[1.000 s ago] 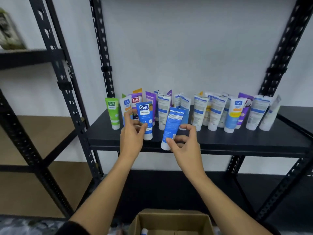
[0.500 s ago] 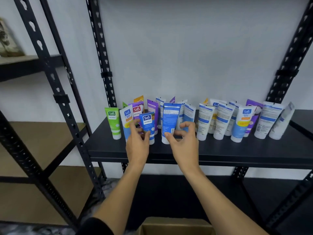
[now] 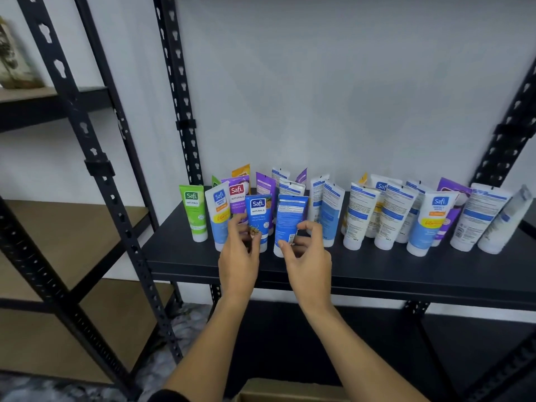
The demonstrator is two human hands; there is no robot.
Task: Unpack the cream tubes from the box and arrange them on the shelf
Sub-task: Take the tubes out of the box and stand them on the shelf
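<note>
Several cream tubes stand cap-down in rows on the black shelf (image 3: 377,271). At the front, my left hand (image 3: 239,253) grips the lower part of a blue Safi Naturals tube (image 3: 258,211), which stands upright on the shelf. Beside it to the right, my right hand (image 3: 307,253) pinches the bottom of a second blue tube (image 3: 290,219), whose back label faces me and which stands on the shelf too. A green tube (image 3: 193,210) marks the left end of the row. The cardboard box (image 3: 290,391) shows only its top edge at the bottom of the view.
Black perforated uprights (image 3: 179,111) frame the shelf on both sides. A second rack with brown boards (image 3: 72,236) stands to the left. Bare shelf surface runs along the front edge, to the right of my hands. A lower black shelf (image 3: 348,343) lies below.
The right hand has carried the tilted blue tube from the shelf's front edge back into the row and set it upright next to the left hand's tube. The view rose, so the box has mostly left it.
</note>
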